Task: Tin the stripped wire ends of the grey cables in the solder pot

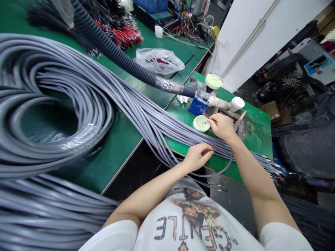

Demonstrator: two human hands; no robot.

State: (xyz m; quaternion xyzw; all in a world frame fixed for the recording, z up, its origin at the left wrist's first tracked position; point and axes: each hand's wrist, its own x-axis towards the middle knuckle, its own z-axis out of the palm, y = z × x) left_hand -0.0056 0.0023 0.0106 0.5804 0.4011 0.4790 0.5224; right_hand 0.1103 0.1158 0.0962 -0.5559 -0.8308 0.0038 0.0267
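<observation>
My right hand (222, 126) pinches the end of a grey cable, with thin wires (205, 115) sticking out of its fingertips above a pale green round pot (201, 123). From below that wrist, one grey cable (228, 168) curves down and back toward the left. My left hand (198, 157) lies at the near edge of the grey cable bundle (180, 134), its fingers curled closed; whatever they may hold is hidden. Just beyond the right hand are a blue block (198, 106) and the end of a ribbed black hose (188, 91).
A large coil of grey cable (86, 134) covers the left of the green table (123, 157). Stripped cable ends (274, 169) overhang the right side. Farther back are a clear plastic bag (160, 61), a lidded pot (213, 81), a white cup (237, 104) and tangled wires (187, 24).
</observation>
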